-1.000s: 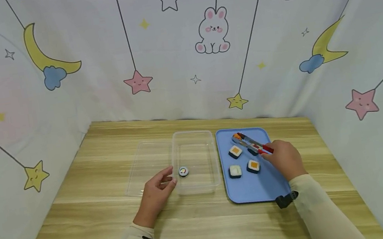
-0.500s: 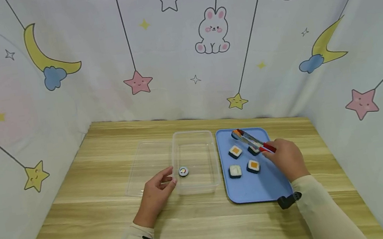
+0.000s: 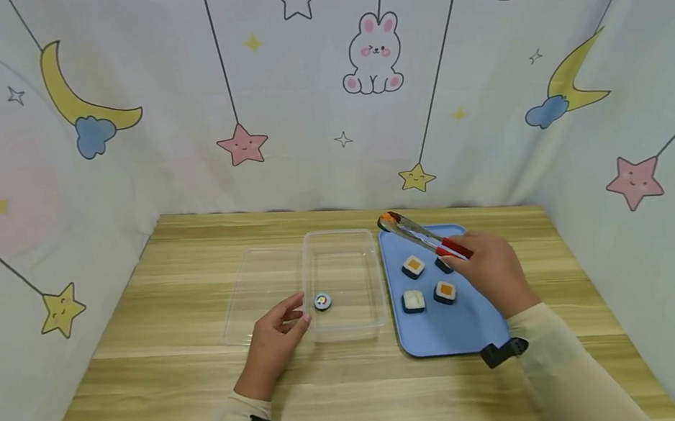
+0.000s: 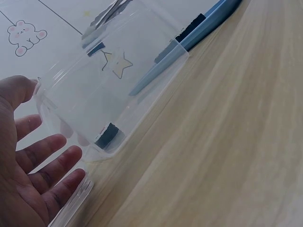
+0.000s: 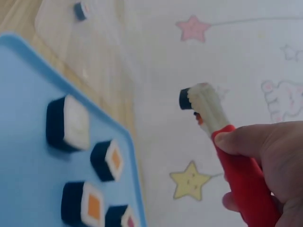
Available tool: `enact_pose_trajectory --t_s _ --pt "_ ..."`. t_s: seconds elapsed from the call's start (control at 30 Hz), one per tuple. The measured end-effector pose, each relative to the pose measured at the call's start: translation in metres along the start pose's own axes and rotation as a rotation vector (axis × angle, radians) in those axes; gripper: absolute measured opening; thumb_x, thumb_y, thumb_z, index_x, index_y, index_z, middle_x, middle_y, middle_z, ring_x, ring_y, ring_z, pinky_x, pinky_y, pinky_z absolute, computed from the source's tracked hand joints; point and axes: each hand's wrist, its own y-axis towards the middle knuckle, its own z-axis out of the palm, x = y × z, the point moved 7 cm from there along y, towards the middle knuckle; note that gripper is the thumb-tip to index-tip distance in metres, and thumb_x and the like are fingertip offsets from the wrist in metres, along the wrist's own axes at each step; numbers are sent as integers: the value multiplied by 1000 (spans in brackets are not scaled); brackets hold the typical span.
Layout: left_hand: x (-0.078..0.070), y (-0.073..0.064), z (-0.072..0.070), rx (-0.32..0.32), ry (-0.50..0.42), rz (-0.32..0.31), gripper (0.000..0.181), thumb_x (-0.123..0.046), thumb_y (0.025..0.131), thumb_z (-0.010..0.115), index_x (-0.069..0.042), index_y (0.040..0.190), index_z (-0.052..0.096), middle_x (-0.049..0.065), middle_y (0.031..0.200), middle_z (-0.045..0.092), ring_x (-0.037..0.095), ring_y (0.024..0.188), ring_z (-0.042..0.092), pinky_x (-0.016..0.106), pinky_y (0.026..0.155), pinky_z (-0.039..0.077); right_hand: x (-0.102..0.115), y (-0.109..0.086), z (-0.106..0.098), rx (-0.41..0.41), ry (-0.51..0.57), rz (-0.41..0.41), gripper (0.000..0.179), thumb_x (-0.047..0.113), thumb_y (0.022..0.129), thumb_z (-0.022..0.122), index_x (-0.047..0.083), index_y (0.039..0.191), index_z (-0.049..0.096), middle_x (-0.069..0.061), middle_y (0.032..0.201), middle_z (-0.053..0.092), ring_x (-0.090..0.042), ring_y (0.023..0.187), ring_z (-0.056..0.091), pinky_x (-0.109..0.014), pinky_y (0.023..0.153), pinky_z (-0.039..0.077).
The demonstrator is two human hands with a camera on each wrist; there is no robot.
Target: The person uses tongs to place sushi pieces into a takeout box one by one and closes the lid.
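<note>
In the head view, a person works at a wooden table (image 3: 368, 417) with a clear box (image 3: 377, 277) between two bare hands and a blue tray (image 3: 444, 333) on the right. The right hand (image 3: 496, 270) grips red-handled tongs (image 3: 430, 234), whose tips hold an orange-topped sushi piece (image 3: 386, 219) in the air by the tray's far left corner, not yet in the box. One round roll (image 3: 322, 301) sits inside the box near its left wall. Four more remain on the tray: two orange-centred pieces (image 3: 413, 267), a pale piece (image 3: 413, 301) and a partly hidden piece (image 3: 442, 265). A clear flat lid (image 3: 267, 286) lies just left of the box, unfitted. The left hand (image 3: 273, 340) rests at the box's left side. The left wrist view shows its thumb at the rim and the other fingers loosely extended, gripping nothing; the roll lies low in a corner. In the right wrist view, thumb and fingers wrap the handles, and the dark-wrapped piece juts from the tips. Judging by the count, packing seems early: one in, one lifted, four waiting.
</note>
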Motion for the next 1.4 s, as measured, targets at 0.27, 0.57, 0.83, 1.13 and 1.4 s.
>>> enact_pose_trajectory --t_s 0.27,0.57,0.83,1.13,1.4 --pt "0 0 0 1 4 2 47 -21 98 75 -9 142 64 10 140 66 25 114 69 44 94 57 43 1 7 58 59 -134 36 25 90 83 9 122 78 -7 108 76 -26 92 69 -43 73 60" --pt "1 0 0 3 7 -6 47 -23 98 75 -10 142 65 9 139 66 24 114 69 43 94 57 72 4 39 189 22 -163 31 26 88 85 13 115 81 4 96 72 -18 86 66 -34 69 56" --pt "0 1 0 3 1 3 47 -24 98 75 -10 142 65 9 139 66 25 113 69 36 92 57 91 10 64 253 -122 -220 27 32 88 85 17 111 82 2 95 72 -13 79 62 -32 67 54" --pt "0 0 -2 5 -4 7 48 -25 98 76 -9 142 64 10 138 66 25 112 69 38 91 57 100 16 81 322 -131 -183 34 29 89 84 15 120 79 0 104 74 -19 91 69 -36 74 57" --pt "-2 0 -1 15 2 -1 49 -24 98 75 -9 143 64 10 139 66 25 113 69 35 92 57 102 18 88 349 -152 -178 32 30 90 84 18 119 80 2 105 74 -18 93 69 -36 74 57"
